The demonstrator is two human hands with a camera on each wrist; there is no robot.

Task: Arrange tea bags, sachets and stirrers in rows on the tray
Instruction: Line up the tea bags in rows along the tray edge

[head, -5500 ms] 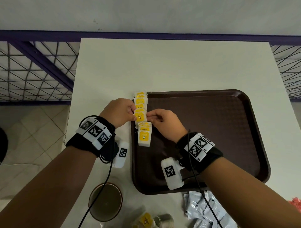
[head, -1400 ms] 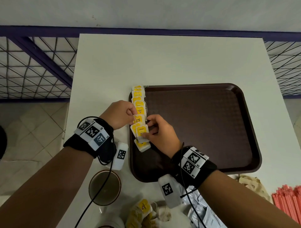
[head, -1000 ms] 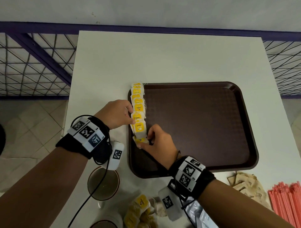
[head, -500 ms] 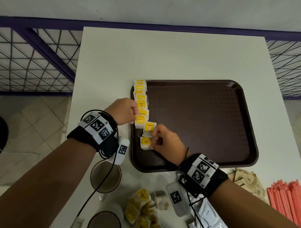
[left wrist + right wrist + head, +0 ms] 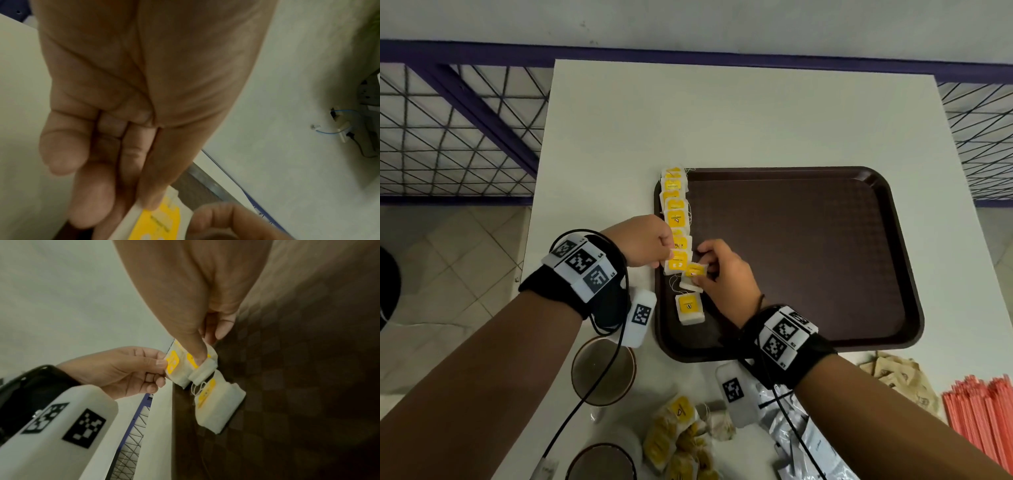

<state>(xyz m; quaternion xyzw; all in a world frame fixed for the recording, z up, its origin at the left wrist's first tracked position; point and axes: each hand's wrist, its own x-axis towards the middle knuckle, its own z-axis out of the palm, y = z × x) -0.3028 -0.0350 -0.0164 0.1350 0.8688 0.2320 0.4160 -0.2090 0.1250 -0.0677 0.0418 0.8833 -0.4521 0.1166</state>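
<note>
A person's two hands meet over the left rim of a dark brown tray [image 5: 808, 260] on a white bench [image 5: 722, 113], where a row of yellow-labelled tea bags [image 5: 675, 205] runs in an overlapping line from the tray's 10 o'clock corner toward its near edge. The left hand [image 5: 645, 245], approaching from 8 o'clock, has its grip pinched on the nearest tea bag of the row [image 5: 677, 262]; the right wrist view shows thumb and forefinger closed on that bag's outer edge. The right hand [image 5: 726, 274], reaching in from 5 o'clock, pinches another tea bag [image 5: 695, 270] between thumb and fingers, holding it tilted just beside the end of the row. A single tea bag [image 5: 689, 308] lies flat on the tray just nearer the person, linked by a thin white string.

Both wrists wear black bands with white coded markers. On the bench at 6 o'clock of the tray sit a loose heap of tea bags [image 5: 678, 442], silver sachets [image 5: 801, 438] and two round brown cups [image 5: 603, 370]. Brown paper sachets [image 5: 893, 373] and a bundle of red stirrers [image 5: 983, 418] lie at 4 o'clock. A purple-framed wire grille [image 5: 458, 133] stands beyond the bench's left edge.
</note>
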